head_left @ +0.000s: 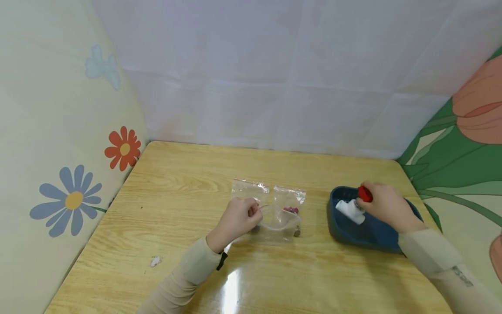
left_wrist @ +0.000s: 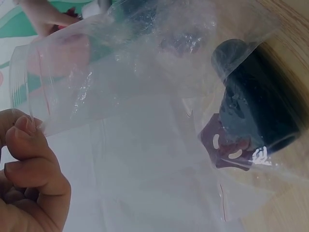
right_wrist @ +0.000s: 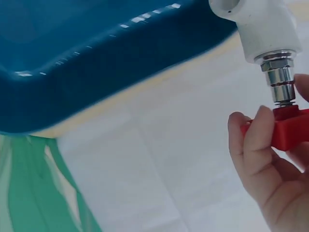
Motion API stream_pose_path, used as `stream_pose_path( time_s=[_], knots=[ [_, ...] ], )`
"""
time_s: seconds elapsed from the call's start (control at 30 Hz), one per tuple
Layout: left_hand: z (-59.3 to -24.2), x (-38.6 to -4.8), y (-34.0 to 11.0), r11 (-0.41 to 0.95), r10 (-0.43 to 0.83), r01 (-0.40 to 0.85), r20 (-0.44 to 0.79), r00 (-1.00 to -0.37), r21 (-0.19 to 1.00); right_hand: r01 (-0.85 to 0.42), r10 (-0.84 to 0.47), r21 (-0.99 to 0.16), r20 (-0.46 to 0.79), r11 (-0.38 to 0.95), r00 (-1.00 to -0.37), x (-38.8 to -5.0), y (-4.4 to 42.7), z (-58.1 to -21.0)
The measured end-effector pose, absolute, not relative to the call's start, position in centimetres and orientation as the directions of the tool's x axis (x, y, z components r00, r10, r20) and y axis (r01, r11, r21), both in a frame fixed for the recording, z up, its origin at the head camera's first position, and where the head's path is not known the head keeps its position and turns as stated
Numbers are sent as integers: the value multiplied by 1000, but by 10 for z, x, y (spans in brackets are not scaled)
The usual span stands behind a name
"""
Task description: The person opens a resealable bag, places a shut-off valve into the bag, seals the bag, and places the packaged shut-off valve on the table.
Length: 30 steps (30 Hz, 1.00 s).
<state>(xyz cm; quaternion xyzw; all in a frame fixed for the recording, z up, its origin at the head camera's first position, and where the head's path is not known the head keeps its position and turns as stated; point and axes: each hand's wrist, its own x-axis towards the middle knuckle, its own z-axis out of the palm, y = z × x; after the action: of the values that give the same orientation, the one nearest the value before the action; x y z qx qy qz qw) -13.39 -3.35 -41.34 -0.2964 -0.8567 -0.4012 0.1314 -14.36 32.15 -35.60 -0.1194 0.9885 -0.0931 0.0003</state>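
My left hand (head_left: 239, 216) pinches the rim of a clear zip bag (left_wrist: 96, 104), whose mouth gapes. A dark cylinder (left_wrist: 263, 104) and a dark red slotted piece (left_wrist: 222, 145) show through the plastic; I cannot tell whether they lie inside this bag or behind it. My right hand (head_left: 392, 207) grips the red handle (right_wrist: 289, 133) of a white valve (right_wrist: 268, 31) with a metal stem. In the head view the valve is over the dark blue basin (head_left: 349, 237), its white body tilted. The right wrist view cuts off part of the valve.
Two more clear zip bags, a left one (head_left: 249, 186) and a right one (head_left: 296, 195), lie behind the held bag. Small red pieces (head_left: 291, 209) and a small dark piece (head_left: 296, 232) are near them. A white scrap (head_left: 155, 261) lies on the wooden table (head_left: 188, 174). Cloth hangs around it.
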Motion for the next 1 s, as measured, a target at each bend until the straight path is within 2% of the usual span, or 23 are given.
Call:
stream_pose_path(
  time_s=[0.3,0.53,1.0],
  knots=[
    [-413,-134,-32,519,399,610,462,-792,599,-315,-293,-161,143,935,-945,-131,290,-328],
    [-413,-133,-32,522,401,603,450,-798,604,-407,-373,-121,233,905,-898,-126,269,-313],
    [-410,-133,-32,528,404,580,417,-814,621,-514,-462,-73,344,855,-817,-122,238,-292]
  ],
)
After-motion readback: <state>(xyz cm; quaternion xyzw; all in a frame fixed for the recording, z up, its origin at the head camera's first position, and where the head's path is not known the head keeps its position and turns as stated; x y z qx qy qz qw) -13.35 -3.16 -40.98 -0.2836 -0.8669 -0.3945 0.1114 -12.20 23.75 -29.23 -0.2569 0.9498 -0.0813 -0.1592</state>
